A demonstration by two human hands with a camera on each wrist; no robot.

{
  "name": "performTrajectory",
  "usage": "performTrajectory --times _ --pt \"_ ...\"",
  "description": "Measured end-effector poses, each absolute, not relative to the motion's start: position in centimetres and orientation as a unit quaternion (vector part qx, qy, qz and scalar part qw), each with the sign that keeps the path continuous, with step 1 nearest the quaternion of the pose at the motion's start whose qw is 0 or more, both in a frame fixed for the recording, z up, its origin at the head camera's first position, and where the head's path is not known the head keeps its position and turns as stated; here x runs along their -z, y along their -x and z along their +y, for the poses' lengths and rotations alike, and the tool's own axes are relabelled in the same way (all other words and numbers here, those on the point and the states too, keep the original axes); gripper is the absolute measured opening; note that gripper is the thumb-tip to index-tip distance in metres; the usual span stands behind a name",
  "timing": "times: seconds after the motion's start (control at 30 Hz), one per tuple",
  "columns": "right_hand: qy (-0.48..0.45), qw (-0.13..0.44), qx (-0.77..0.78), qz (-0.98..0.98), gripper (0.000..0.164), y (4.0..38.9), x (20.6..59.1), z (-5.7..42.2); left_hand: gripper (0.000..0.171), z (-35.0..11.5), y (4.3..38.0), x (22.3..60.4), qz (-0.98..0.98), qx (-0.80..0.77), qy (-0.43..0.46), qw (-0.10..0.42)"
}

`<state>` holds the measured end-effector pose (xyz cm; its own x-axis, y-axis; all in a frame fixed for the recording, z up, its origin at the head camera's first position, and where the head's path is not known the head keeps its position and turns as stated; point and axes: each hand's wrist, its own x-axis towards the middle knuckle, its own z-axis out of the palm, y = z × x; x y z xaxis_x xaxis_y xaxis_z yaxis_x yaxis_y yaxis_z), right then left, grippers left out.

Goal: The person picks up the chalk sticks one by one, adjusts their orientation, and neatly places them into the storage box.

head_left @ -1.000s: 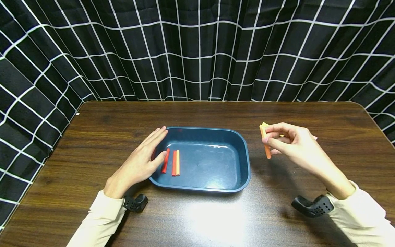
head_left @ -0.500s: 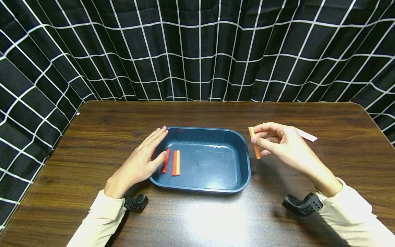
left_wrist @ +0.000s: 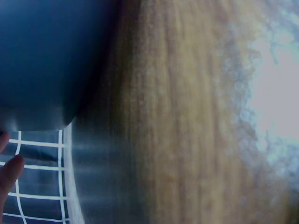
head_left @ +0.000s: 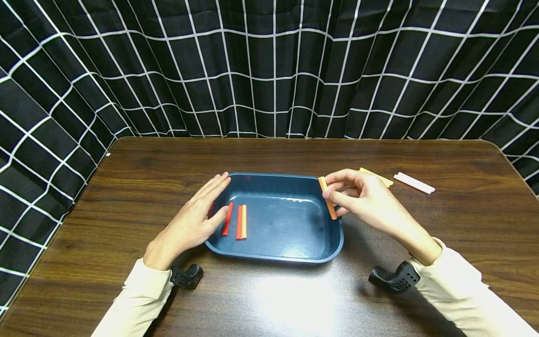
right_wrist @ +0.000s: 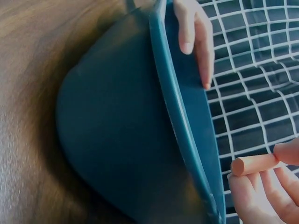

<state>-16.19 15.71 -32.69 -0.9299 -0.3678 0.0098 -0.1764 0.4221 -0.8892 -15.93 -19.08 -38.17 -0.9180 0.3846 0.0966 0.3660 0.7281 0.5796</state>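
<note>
A blue plastic basin stands mid-table. My left hand, fingers extended, rests at the basin's left side. By its thumb, a red stick lies on the basin floor. Just right of that, another red stick and a yellow-orange stick lie side by side. Above the basin's right rim, my right hand pinches a slim orange stick between thumb and fingers. In the right wrist view the round, flat end of this orange stick shows. Its exact material I cannot tell.
Behind my right hand, a yellow stick, partly hidden, and a pale pink stick lie on the brown wooden table. A black curtain with white grid lines hangs beyond the table's far edge.
My right hand has moved left with the orange stick, from beside the basin to above its right rim. The yellow and pink sticks behind it came into view. The left hand stayed put.
</note>
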Motion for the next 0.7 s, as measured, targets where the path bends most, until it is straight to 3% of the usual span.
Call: performTrajectory --times 0.7 --pt "0.156 0.121 0.53 0.825 0.027 16.5 34.0 11.5 0.064 -19.1 15.9 38.1 0.93 -0.306 -0.204 0.013"
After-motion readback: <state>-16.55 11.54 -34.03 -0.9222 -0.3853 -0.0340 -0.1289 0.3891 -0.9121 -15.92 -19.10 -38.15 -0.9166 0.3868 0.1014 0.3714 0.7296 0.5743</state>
